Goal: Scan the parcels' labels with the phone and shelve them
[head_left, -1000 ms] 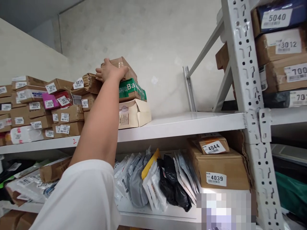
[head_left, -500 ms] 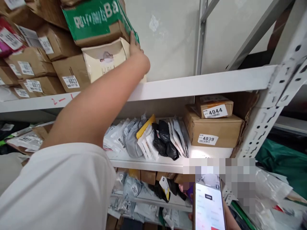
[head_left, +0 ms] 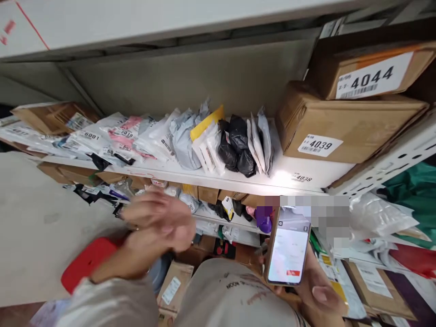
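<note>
My right hand [head_left: 318,284] is wrapped round a smartphone [head_left: 288,252] with its lit screen turned up. A pale screen with a red button shows on it. Out in front of my body, my left hand [head_left: 160,222] is smeared by motion, so its fingers cannot be made out clearly; no object shows in it. Ahead on the shelf [head_left: 204,175], several bagged parcels stand side by side, among them a black plastic parcel [head_left: 236,147] and a yellow mailer [head_left: 206,122]. Beside them a carton labelled 4039 [head_left: 347,127] carries a smaller carton labelled 4044 [head_left: 374,75].
A white perforated upright [head_left: 391,159] closes the shelf on the right. Lower shelves hold more bags and boxes. At lower left is a red plastic thing, perhaps a stool [head_left: 88,261]. A brown parcel [head_left: 175,286] lies below, near my body. A white beam [head_left: 170,18] runs overhead.
My left hand has come down from the green box and cream box on the upper shelf to in front of my body. The view has tilted downward. The phone stays in my right hand.
</note>
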`<state>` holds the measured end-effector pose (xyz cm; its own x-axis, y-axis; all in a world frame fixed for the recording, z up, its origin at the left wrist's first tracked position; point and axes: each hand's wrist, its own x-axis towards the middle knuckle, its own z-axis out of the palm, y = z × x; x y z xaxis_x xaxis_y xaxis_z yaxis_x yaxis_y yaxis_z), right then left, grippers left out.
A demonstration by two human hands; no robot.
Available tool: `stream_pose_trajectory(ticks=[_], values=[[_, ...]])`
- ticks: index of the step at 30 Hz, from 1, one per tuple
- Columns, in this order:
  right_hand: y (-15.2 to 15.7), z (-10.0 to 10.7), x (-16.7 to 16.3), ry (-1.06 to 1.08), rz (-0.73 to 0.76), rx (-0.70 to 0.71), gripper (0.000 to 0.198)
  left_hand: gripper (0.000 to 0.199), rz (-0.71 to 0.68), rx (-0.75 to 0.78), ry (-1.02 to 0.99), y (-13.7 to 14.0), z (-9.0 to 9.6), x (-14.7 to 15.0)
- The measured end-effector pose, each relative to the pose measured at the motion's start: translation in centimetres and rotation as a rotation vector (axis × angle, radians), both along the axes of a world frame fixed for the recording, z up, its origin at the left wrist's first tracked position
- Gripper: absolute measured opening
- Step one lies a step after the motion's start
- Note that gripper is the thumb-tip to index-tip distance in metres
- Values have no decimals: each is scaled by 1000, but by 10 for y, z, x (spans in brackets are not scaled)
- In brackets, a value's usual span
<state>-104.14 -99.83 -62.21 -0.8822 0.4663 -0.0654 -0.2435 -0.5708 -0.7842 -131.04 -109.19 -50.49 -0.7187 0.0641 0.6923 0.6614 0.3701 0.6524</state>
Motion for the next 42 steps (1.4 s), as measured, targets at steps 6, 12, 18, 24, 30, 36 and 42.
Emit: stream_pose_trajectory(ticks=[6,12,18,24,30,36,42], values=[[-8,-16,-14,-45,33,-60,102,84,11,30,-139,31,-212,-26],[-12,-53,-15,-111,120,-12,74,95,22,-121,-135,54,-246,-47],[-8,-103,-13,-115,199,-80,91,68,50,-52,-148,59,-254,-40],[-21,-137,-27,-191,209,-180,83,54,-59,-29,-33,60,-269,-45],[-37,-158,-42,-279,211,-196,80,91,-86,-8,-73,60,-273,-55],[-45,-167,-70,-327,207,-138,75,89,-168,54,-29,40,-276,-80],[-50,-167,-100,-298,201,-110,72,80,-246,27,-110,24,-278,-154]])
